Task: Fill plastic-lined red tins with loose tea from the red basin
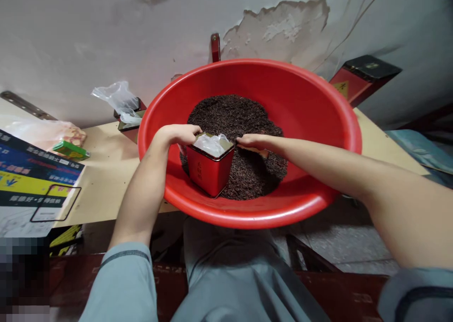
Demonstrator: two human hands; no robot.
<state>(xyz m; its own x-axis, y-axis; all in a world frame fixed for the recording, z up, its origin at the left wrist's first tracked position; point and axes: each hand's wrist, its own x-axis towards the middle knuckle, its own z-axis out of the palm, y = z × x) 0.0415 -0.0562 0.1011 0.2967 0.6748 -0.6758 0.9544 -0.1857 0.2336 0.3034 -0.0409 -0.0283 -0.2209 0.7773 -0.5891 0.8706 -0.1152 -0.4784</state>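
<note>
A big red plastic basin (pixel 318 109) rests on the table edge and holds a heap of dark loose tea leaves (pixel 230 114). A small square red tin (pixel 208 171) with a clear plastic liner stands tilted in the leaves at the basin's near side. My left hand (pixel 179 134) is curled over the tin's left rim and grips it. My right hand (pixel 256 142) lies fingers together at the tin's right rim, touching the leaves; what its fingers hold is hidden.
On the wooden table (pixel 106 171) to the left lie a printed cardboard box (pixel 35 180), a small green packet (pixel 70 149) and another red tin with a plastic bag (pixel 123 109). A red-and-black box (pixel 361 76) leans at the right. A peeling wall rises behind.
</note>
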